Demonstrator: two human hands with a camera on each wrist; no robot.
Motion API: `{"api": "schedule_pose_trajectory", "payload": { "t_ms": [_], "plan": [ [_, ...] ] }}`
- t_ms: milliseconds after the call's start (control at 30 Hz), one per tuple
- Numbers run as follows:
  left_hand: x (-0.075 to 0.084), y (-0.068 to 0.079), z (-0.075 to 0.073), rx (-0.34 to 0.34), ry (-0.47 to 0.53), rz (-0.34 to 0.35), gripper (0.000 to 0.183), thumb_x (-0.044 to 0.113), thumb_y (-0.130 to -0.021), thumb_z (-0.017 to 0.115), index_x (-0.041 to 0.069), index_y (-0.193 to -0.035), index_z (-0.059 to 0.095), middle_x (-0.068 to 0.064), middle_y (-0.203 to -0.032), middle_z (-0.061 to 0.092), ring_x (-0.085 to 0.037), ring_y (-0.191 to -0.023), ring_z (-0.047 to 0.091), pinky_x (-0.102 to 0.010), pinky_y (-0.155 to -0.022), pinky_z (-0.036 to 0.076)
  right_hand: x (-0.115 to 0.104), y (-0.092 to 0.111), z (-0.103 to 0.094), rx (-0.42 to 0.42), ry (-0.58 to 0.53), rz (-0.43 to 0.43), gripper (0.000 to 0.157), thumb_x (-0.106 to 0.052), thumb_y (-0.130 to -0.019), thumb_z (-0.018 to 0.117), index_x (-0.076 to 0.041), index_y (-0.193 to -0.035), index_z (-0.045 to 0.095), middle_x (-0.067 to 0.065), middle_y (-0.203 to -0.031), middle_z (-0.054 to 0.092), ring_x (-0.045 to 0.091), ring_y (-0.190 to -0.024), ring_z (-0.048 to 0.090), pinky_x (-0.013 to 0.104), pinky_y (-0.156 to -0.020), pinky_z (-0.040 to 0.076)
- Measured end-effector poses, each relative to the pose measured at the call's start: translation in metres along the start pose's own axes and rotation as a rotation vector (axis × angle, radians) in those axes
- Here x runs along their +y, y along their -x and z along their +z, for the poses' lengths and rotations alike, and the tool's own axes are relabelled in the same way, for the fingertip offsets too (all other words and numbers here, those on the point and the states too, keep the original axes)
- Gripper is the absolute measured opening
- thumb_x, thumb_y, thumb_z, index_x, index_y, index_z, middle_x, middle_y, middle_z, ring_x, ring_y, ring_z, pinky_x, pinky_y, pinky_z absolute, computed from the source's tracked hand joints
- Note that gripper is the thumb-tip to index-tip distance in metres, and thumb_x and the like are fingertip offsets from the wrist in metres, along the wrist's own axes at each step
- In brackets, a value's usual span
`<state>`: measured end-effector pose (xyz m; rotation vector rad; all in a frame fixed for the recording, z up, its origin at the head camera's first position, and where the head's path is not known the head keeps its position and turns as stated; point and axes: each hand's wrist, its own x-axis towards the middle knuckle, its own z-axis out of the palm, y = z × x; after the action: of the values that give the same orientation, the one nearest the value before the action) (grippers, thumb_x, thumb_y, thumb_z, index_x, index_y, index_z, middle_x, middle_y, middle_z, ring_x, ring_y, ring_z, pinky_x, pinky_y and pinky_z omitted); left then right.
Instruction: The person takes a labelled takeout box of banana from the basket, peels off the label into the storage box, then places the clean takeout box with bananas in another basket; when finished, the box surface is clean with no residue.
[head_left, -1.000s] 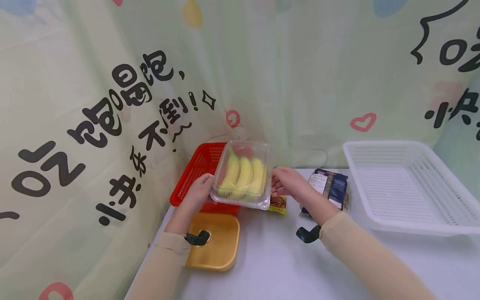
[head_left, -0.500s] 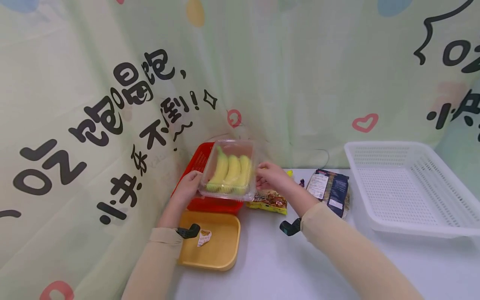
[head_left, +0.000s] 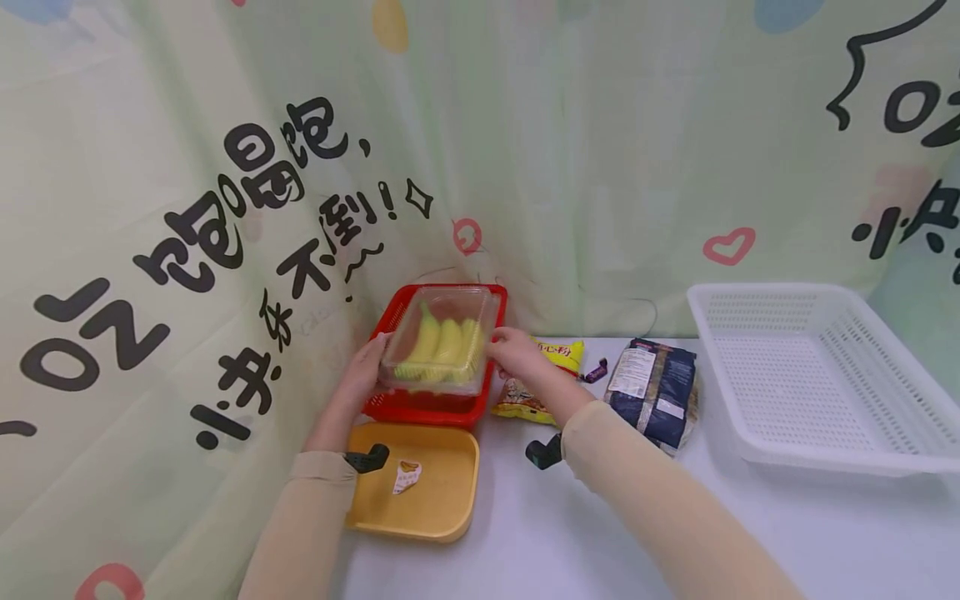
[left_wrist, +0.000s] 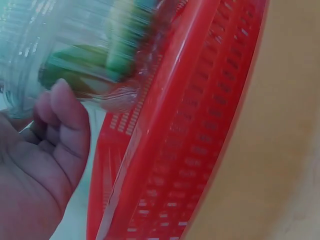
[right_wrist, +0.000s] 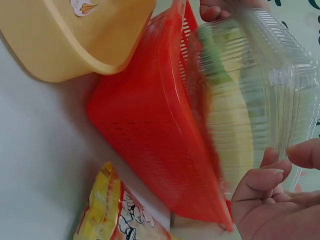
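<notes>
A clear plastic clamshell box with several yellow bananas inside is held between both hands over the red basket. My left hand grips its left edge; in the left wrist view curled fingers press its lower side. On the opposite edge, my right hand pinches the rim between thumb and fingers, as the right wrist view shows. Seen from there, the lower part of the box dips inside the basket's rim. The bananas' green ends face me.
A yellow tray with a banana sticker stands in front of the basket. To the right lie yellow snack packets, a small purple-wrapped piece and a dark blue bag. A white basket sits at far right, a printed curtain behind.
Both hands have carried the banana box left and down, from in front of the red basket's right side to over its opening. The snack packets have come into fuller view.
</notes>
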<state>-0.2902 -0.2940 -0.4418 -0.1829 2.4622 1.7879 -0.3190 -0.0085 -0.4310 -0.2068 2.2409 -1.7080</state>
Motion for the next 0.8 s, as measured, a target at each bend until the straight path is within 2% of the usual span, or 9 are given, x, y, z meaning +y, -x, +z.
{"api": "schedule_pose_trajectory", "payload": {
  "t_ms": [67, 167, 267, 367, 500, 667, 800],
  "plan": [
    [-0.001, -0.001, -0.003, -0.013, -0.019, -0.001, 0.068, 0.069, -0.094, 0.04, 0.024, -0.144, 0.046, -0.014, -0.124, 0.055, -0.027, -0.096, 0.06, -0.03, -0.072, 0.058, 0.001, -0.002, 0.004, 0.004, 0.023, 0.012, 0.042, -0.025, -0.097, 0.057, -0.007, -0.134, 0.054, 0.009, -0.084, 0.057, 0.02, -0.067, 0.052, 0.024, -0.06, 0.05],
    [-0.004, -0.001, -0.005, -0.032, -0.056, -0.006, 0.066, 0.065, -0.095, 0.045, 0.021, -0.145, 0.045, -0.014, -0.128, 0.054, -0.029, -0.101, 0.059, -0.032, -0.074, 0.059, 0.002, -0.003, 0.009, -0.007, 0.032, 0.029, 0.043, -0.025, -0.098, 0.057, -0.008, -0.137, 0.052, 0.009, -0.087, 0.058, 0.023, -0.074, 0.056, 0.024, -0.063, 0.052],
    [-0.008, -0.001, -0.007, -0.04, -0.072, -0.025, 0.064, 0.058, -0.096, 0.05, 0.023, -0.149, 0.04, -0.011, -0.136, 0.05, -0.029, -0.107, 0.057, -0.032, -0.077, 0.059, 0.004, -0.005, 0.012, -0.011, 0.017, 0.04, 0.049, -0.025, -0.099, 0.056, -0.009, -0.144, 0.046, 0.009, -0.09, 0.058, 0.027, -0.08, 0.058, 0.032, -0.073, 0.057],
    [-0.011, -0.003, -0.008, -0.03, -0.064, -0.026, 0.065, 0.055, -0.098, 0.049, 0.024, -0.153, 0.035, -0.011, -0.141, 0.046, -0.029, -0.108, 0.057, -0.032, -0.079, 0.059, 0.005, -0.008, 0.015, 0.002, -0.006, 0.042, 0.06, -0.024, -0.098, 0.057, -0.016, -0.153, 0.034, 0.01, -0.092, 0.057, 0.025, -0.078, 0.058, 0.037, -0.079, 0.058],
    [-0.012, -0.006, -0.009, -0.004, -0.033, -0.018, 0.064, 0.055, -0.098, 0.047, 0.023, -0.153, 0.037, -0.014, -0.138, 0.049, -0.028, -0.101, 0.062, -0.032, -0.079, 0.06, 0.003, -0.01, 0.018, 0.001, -0.016, 0.039, 0.07, -0.026, -0.097, 0.059, -0.026, -0.158, 0.022, 0.012, -0.094, 0.059, 0.021, -0.071, 0.058, 0.031, -0.071, 0.058],
    [-0.012, -0.01, -0.012, 0.023, -0.037, -0.034, 0.064, 0.056, -0.098, 0.047, 0.025, -0.153, 0.037, -0.014, -0.139, 0.049, -0.024, -0.092, 0.066, -0.033, -0.077, 0.06, 0.0, -0.01, 0.022, -0.086, -0.051, 0.082, 0.066, -0.036, -0.099, 0.055, -0.03, -0.157, 0.024, 0.013, -0.114, 0.061, 0.021, -0.073, 0.061, 0.027, -0.069, 0.058],
    [-0.013, -0.011, -0.013, 0.03, -0.065, -0.051, 0.061, 0.055, -0.099, 0.045, 0.027, -0.153, 0.038, -0.013, -0.139, 0.05, -0.026, -0.095, 0.066, -0.034, -0.079, 0.06, -0.002, -0.008, 0.027, -0.133, -0.075, 0.111, 0.068, -0.04, -0.099, 0.055, -0.03, -0.158, 0.023, 0.013, -0.125, 0.058, 0.02, -0.071, 0.06, 0.027, -0.07, 0.058]
  ]
}}
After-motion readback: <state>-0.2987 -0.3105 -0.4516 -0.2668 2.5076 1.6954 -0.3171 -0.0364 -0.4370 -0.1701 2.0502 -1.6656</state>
